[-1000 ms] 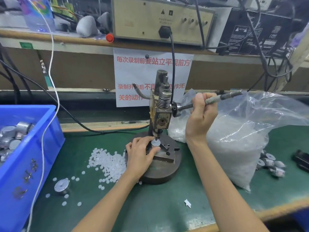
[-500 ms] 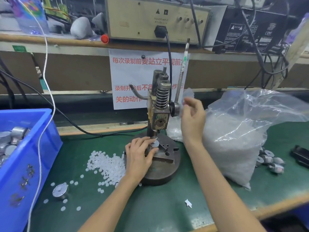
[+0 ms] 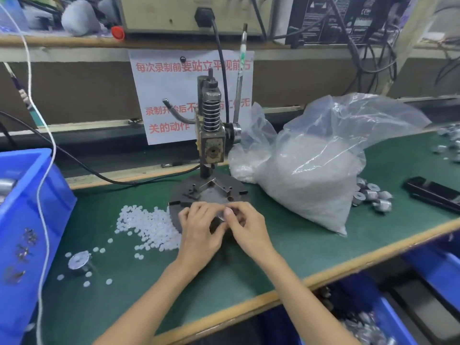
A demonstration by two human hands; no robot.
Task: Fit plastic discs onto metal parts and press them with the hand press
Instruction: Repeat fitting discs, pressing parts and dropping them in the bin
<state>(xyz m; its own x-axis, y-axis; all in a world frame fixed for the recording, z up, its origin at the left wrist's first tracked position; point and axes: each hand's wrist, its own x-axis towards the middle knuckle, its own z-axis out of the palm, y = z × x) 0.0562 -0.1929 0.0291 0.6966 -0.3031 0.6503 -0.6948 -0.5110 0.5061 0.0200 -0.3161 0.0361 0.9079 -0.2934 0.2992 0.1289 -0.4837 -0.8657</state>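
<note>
At the front rim of the hand press (image 3: 211,145) base, over the green bench mat (image 3: 249,265): left hand (image 3: 199,230) and right hand (image 3: 249,227) drawn close together, fingers curled, both pinching one small metal part (image 3: 220,219) between them. Part largely hidden by the fingers and blurred; disc fitted or not, impossible to tell.

Directly behind the hands, round dark steel base plate (image 3: 239,189) carrying slotted fixture blocks; above it a square ram housing, a coil spring and an upright column. Press lever (image 3: 240,80) standing near vertical, untouched.

Left of the base, touching its rim, a loose heap of plastic discs (image 3: 149,225): small, round, flat, translucent white, with a few lying singly toward the bench front. Among these strays, a second metal part (image 3: 78,260), cylindrical, with a bright flat top face.

Far left, blue plastic bin (image 3: 27,207), with a white cord (image 3: 53,153) hanging across its corner.

Right of the press, just beside the base, a crumpled clear plastic bag (image 3: 311,175) full of white discs; beyond its right side, a cluster of metal cylinders (image 3: 373,195), then a flat black object (image 3: 433,192).

Behind the press, a white paper notice (image 3: 169,95) printed with red characters.
</note>
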